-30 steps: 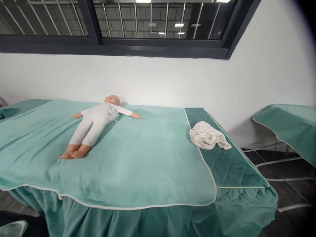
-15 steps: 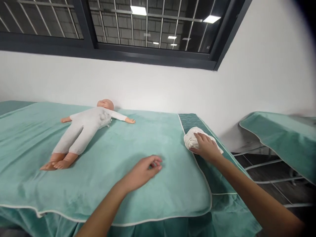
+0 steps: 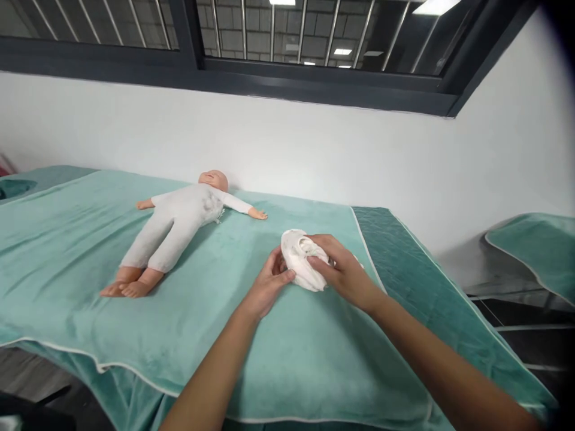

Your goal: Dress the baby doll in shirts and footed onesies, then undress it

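Note:
A bundled white cloth (image 3: 300,258) is held between both hands, over the light green blanket on the bed. My right hand (image 3: 344,266) grips its right side, with thumb and fingers pressed into the folds. On the cloth's left edge, my left hand (image 3: 271,281) is closed, its thumb in front and its fingers partly hidden behind. To the left lies a baby doll (image 3: 179,221) on its back, in a white body suit with a grey smudge on the chest. Its arms are spread and its feet point toward me.
The light green blanket (image 3: 287,371) has white piping and lies over a darker green cover (image 3: 404,287). Behind the bed are a white wall and a dark-framed window (image 3: 323,84) with bars. Another green-covered bed (image 3: 539,245) with a metal frame stands at the right.
My right hand has brought the white cloth from the blanket's right edge leftward to the middle. My left hand has closed on its left side. The view has shifted slightly; the doll lies as before.

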`<action>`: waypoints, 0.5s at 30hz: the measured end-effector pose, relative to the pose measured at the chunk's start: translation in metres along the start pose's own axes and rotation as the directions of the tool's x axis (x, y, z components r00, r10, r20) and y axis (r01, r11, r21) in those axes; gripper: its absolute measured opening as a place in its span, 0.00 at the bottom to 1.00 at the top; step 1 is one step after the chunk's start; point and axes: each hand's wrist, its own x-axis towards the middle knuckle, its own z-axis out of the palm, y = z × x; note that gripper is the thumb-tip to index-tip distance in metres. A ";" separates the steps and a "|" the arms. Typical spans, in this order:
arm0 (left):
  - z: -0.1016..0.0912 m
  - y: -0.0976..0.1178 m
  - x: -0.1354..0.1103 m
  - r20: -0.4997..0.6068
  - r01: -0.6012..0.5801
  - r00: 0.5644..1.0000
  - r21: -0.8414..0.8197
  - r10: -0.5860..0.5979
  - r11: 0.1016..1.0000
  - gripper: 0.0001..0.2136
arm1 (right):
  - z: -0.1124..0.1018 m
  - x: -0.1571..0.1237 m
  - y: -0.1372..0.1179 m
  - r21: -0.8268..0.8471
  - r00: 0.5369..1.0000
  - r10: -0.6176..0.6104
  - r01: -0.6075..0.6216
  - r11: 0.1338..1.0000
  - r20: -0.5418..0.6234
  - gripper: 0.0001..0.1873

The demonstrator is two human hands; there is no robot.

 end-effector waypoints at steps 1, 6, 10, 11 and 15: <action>0.000 -0.001 0.000 -0.045 -0.012 0.999 0.002 0.012 1.000 0.27 | 0.010 0.000 0.001 0.003 1.000 -0.019 0.019 1.000 -0.019 0.18; -0.002 -0.009 0.000 -0.143 -0.017 0.989 0.109 0.032 0.994 0.20 | 0.043 -0.012 0.017 -0.007 0.975 -0.006 0.004 1.000 -0.221 0.20; -0.006 -0.014 0.003 -0.167 0.022 0.986 0.115 -0.002 0.993 0.19 | 0.037 -0.018 0.026 0.029 0.959 0.041 -0.034 0.999 -0.281 0.18; -0.007 -0.014 0.004 -0.186 0.025 0.983 0.105 -0.005 0.994 0.20 | 0.033 -0.018 0.028 0.045 0.952 0.064 -0.053 0.998 -0.298 0.18; -0.006 -0.012 0.004 -0.231 0.002 0.973 0.100 0.021 0.995 0.20 | 0.017 -0.013 0.029 0.086 0.940 0.141 -0.120 0.989 -0.312 0.19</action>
